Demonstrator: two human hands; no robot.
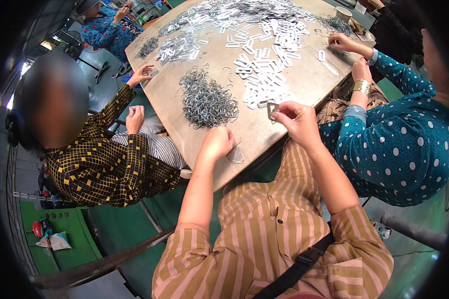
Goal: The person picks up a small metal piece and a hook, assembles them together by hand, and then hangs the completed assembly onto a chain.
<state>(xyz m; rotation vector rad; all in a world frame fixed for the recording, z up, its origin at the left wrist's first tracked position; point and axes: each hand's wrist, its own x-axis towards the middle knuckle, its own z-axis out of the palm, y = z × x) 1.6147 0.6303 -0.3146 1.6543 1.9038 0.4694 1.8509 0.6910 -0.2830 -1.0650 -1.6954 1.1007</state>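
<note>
Hook heap: A tangled heap of wire hooks (209, 102) was spread on the tabletop (162, 99).
Slotted plate: A flat metal plate (271, 111) was held up to the right of the heap, its opening partly covered by fingers.
Right grip: The plate was pinched between thumb and fingertips of the right hand (298, 122).
Left grip: The left hand (218, 141) was placed at the heap's near edge, fingers curled inward; whether a hook was enclosed could not be told.
Plate handling: It was judged light, stiff and hardly fragile, with smooth faces that might be slippery; the long outer edges were judged the surest hold.
Hook handling: The hooks were judged light, springy and prone to snagging, best lifted singly by the bend.
Pale plates: Many pale plates (264, 82) were strewn right of the heap and beyond it.
Plastic piece: A clear plastic piece (236, 156) was seen nearer than the heap, beside the left hand.
Neighbour: Left of the heap, a small grey piece (154, 73) was held in a co-worker's hand (142, 74).
</note>
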